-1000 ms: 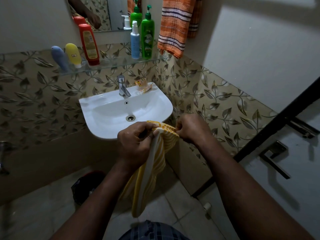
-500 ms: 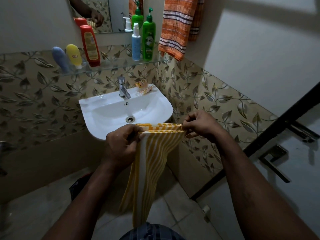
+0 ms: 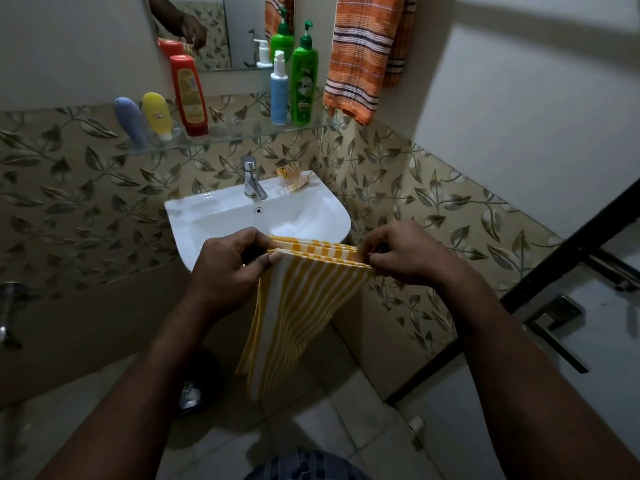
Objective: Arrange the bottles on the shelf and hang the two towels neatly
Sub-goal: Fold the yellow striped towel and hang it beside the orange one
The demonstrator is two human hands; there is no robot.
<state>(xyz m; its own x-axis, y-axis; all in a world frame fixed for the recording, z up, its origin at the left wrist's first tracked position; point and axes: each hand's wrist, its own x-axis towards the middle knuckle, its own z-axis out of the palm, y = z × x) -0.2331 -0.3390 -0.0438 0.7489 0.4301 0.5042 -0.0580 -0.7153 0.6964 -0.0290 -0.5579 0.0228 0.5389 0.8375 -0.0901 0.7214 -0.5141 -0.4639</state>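
Both hands [image 3: 228,268] [image 3: 401,258] on yellow striped towel's [image 3: 304,299] folded top edge.

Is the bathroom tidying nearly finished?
Nearly. Done: the tall red bottle, green pump bottle and three others line the glass shelf; the orange striped towel hangs beside the mirror. In hand: the left hand and right hand pinch the top edge of the folded yellow-and-white striped towel. Left: hanging that towel.

bare forearms lead to the left hand [image 3: 227,271] and right hand [image 3: 407,258]; a blue checked garment [image 3: 304,466] sits at the waist, below the sink [image 3: 187,211].
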